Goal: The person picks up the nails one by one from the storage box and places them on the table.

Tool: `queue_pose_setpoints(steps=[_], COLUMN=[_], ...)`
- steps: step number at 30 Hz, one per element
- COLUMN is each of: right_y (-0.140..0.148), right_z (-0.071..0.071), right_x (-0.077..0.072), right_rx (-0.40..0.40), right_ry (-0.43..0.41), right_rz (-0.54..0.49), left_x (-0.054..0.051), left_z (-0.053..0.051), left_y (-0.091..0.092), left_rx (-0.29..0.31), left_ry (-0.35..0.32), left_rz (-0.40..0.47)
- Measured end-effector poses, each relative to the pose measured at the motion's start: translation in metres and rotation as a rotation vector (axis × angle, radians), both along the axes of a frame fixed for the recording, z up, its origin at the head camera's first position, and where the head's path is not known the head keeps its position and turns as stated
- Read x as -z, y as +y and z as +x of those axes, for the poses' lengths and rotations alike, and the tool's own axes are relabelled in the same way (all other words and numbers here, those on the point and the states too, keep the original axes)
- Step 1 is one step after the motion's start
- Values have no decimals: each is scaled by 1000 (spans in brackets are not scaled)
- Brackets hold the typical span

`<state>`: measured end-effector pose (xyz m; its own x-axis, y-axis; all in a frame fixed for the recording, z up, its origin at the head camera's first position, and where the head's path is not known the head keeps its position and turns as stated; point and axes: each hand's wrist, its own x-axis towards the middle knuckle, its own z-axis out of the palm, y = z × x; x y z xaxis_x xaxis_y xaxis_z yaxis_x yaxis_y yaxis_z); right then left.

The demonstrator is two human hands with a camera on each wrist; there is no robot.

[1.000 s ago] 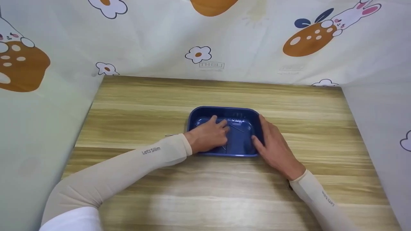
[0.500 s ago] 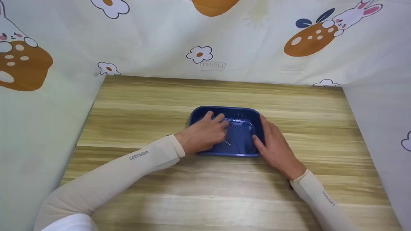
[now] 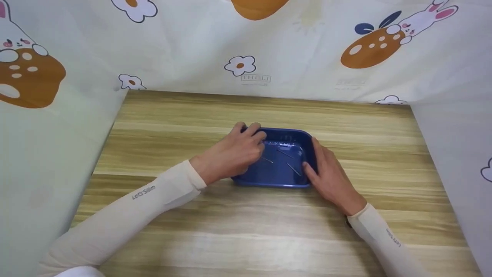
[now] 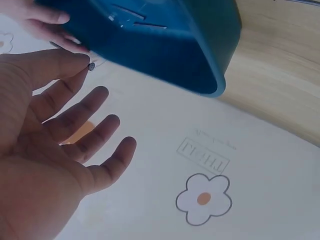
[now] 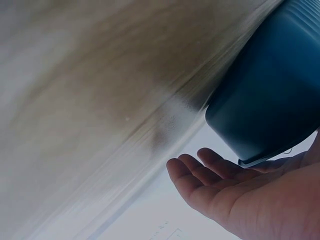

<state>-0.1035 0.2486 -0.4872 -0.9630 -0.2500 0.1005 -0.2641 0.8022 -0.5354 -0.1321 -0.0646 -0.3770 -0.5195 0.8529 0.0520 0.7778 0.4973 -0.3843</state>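
Note:
A blue plastic box (image 3: 275, 179) stands on the table with several thin metal nails (image 3: 294, 169) lying loose on its bottom. Over the box's left end, my left hand (image 3: 234, 152) is raised near the rim. In the left wrist view the thumb and index finger of that hand pinch a thin nail (image 4: 91, 66), its dark round end showing at the fingertips; the other fingers are spread. My right hand (image 3: 332, 179) holds the box's right wall, thumb inside and fingers along the outside. From the right wrist view, the fingers (image 5: 200, 185) lie below the box's outer wall.
The wood-grain table (image 3: 246, 231) extends around the box. A patterned cloth (image 3: 292, 50) rises along the back and both sides. At the top of the left wrist view, a thin dark piece (image 4: 297, 2) lies on the table outside the box.
My left hand has moved left and up from the box's middle toward its far left rim. Nails on the bottom have shifted position. The right hand stays on the box.

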Motion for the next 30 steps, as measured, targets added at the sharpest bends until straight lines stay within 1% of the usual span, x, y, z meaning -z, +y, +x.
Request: queue_pose_setpoints(steps=[2,7,10,15,21,30], right_y=[0,0,0,1,1,1], right_z=[0,-1,0,1,1,0], right_x=[0,1,1,2,3,1], right_rx=[-1,-4,0,1,-2,-12], right_ry=[4,11,3,-6,2,4], right_rz=[3,5,1,-5,-9,-8], left_x=[-2,-3,-1,5,12,28], left_z=[3,11,16,24,34,49], left_y=[-3,-9,-14,-23,-33,-49], left_rx=[2,-2,-3,1,-6,-19], left_ry=[4,-13,-6,22,12,8], left_rz=[13,32,63,128,183,237])
